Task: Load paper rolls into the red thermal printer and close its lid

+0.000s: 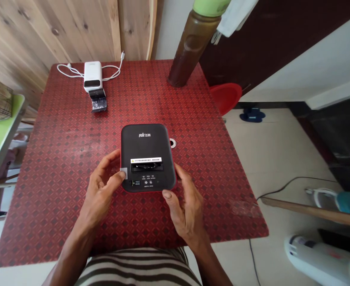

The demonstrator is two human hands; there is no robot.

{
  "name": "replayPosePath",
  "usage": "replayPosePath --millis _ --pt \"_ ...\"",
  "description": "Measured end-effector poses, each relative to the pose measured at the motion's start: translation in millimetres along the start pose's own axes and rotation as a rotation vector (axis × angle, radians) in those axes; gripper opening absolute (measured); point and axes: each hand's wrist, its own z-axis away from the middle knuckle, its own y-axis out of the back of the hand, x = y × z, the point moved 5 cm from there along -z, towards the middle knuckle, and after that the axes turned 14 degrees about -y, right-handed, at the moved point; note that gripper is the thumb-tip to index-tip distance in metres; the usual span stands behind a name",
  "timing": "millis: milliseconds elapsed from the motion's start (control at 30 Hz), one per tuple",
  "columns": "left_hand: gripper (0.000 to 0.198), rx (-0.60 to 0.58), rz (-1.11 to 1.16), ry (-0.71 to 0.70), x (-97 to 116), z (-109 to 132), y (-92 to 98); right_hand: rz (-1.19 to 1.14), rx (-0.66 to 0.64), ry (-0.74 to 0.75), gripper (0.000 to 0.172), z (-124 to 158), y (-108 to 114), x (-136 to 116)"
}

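Note:
A black, flat, box-shaped device (146,149) with red edges sits before me at the middle of the red table. It carries a white logo, a dark slot under a warning strip, and small buttons along its near end; it looks like a small printer. My left hand (100,186) grips its left side, the thumb resting on a small grey sticker (124,173) at the lower left edge. Around the lower right corner is my right hand (188,202), fingers along the side and thumb at the near edge. A white ring-shaped roll (173,143) shows partly behind the device's right side.
On the patterned red table (58,147), a white power bank-like device (93,73) with a cable and black strip lies at the back left. A tall brown bottle (189,47) with a green lid stands at the back right. A red stool (227,97) is beyond the right edge.

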Motion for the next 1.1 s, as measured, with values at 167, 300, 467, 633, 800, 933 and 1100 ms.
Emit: replayPosePath --millis 167,300,467,633,800,933,1100 --pt "0.052 0.002 -0.003 -0.017 5 -2 -3.2 -0.03 0.012 -0.006 0.053 -2 -5 0" --pt "0.053 0.023 0.003 -0.009 5 -1 -6.9 -0.079 -0.035 -0.012 0.053 -5 -8 1" --pt "0.052 0.052 0.025 -0.015 7 -4 -10.7 -0.085 -0.028 0.003 0.054 -6 -10 1" --pt "0.053 0.06 0.022 -0.006 0 -2 -8.7 -0.071 -0.029 0.001 0.056 -5 -11 4" --pt "0.052 0.037 0.023 -0.04 -8 2 -4.1 -0.008 -0.005 0.071 0.058 -19 13 -8" --pt "0.051 0.012 0.019 -0.059 -11 2 -2.0 0.097 0.07 0.254 0.032 -56 28 -41" --pt "0.053 -0.022 0.042 -0.067 -10 0 -1.8 0.278 -0.072 0.301 0.033 -100 1 -65"
